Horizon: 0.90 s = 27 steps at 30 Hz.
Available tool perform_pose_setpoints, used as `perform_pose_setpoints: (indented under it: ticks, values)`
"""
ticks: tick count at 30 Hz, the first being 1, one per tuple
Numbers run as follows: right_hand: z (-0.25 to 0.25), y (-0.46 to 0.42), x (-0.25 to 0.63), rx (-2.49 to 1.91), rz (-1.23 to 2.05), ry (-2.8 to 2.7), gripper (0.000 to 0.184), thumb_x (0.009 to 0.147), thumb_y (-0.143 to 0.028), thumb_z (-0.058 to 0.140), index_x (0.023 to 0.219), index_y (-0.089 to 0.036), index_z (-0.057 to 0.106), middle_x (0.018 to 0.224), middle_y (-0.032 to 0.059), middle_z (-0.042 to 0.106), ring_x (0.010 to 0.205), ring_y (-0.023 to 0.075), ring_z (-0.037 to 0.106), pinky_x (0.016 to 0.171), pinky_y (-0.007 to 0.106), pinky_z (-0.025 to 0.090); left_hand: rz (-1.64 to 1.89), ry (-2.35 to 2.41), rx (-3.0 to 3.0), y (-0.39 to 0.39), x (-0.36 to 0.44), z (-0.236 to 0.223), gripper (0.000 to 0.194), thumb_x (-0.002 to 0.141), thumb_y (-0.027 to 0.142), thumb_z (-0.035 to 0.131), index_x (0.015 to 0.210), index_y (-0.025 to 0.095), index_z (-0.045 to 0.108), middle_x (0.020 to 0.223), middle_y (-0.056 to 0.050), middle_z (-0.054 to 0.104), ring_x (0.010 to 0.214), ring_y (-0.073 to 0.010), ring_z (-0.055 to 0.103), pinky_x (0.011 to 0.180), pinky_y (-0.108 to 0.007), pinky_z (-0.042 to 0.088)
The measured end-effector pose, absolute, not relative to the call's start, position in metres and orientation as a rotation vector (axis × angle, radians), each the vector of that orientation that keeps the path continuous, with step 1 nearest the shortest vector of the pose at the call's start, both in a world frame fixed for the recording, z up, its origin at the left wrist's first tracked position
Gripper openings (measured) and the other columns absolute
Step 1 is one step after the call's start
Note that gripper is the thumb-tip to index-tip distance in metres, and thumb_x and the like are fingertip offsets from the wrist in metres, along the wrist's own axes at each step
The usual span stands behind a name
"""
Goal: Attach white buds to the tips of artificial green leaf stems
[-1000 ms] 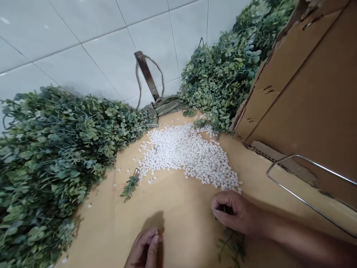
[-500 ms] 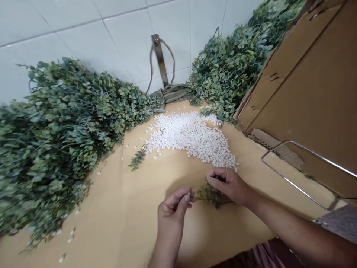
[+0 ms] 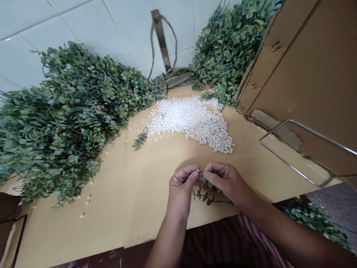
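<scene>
My left hand (image 3: pixel 184 182) pinches a tiny white piece, of which a bit shows at the fingertips. Close beside it, my right hand (image 3: pixel 224 180) is closed on an artificial leaf sprig (image 3: pixel 208 195), whose green leaves and dark stem hang below the fingers. The fingertips of both hands nearly meet; whether the white piece touches the sprig's tip I cannot tell. Beyond the hands lies a spread heap of small white pieces (image 3: pixel 192 119). A separate short sprig (image 3: pixel 140 139) rests at the heap's left edge.
Large piles of artificial greenery (image 3: pixel 75 123) stand at left and back right (image 3: pixel 231 48) against the tiled wall (image 3: pixel 117 22). A cardboard box (image 3: pixel 301 67) and a bent metal wire frame (image 3: pixel 290 167) flank the right side. More greenery (image 3: pixel 318 219) lies below the table (image 3: pixel 111 219).
My hands have come together, the left moving right toward the sprig in the right. The camera view has tilted down, so more of the table's front edge shows.
</scene>
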State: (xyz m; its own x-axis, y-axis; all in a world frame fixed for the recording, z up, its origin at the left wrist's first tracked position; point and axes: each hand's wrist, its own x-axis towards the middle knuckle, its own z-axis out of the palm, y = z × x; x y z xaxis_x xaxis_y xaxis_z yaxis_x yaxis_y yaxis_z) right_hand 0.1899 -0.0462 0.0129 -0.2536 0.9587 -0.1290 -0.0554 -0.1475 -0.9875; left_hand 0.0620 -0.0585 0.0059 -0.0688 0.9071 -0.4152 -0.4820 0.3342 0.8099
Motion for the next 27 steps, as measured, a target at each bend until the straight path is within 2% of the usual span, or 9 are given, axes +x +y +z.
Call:
perform_pose_setpoints:
  ticks: [7, 27]
  values:
    - [0.01, -0.055, 0.194, -1.158, 1.489, -1.207, 0.02, 0.072, -0.031, 0.055, 0.06, -0.016, 0.056, 0.057, 0.0007, 0.056, 0.054, 0.0106, 0.05, 0.053, 0.023, 0.044, 1.194, 1.085, 0.482, -0.059, 0.068, 0.004, 0.024, 0.05, 0.028, 0.081, 0.068, 0.016, 0.071, 0.054, 0.001, 0.065, 0.05, -0.0061, 0.057, 0.051, -0.016, 0.046]
    - [0.009, -0.061, 0.187, -1.216, 1.329, -1.271, 0.022, 0.074, -0.031, 0.053, 0.057, -0.018, 0.05, 0.052, -0.0008, 0.051, 0.05, 0.0106, 0.047, 0.048, 0.023, 0.043, 1.19, 1.012, 0.505, -0.059, 0.066, -0.002, 0.019, 0.053, 0.026, 0.08, 0.067, 0.018, 0.071, 0.055, 0.002, 0.067, 0.049, -0.0061, 0.058, 0.053, -0.017, 0.049]
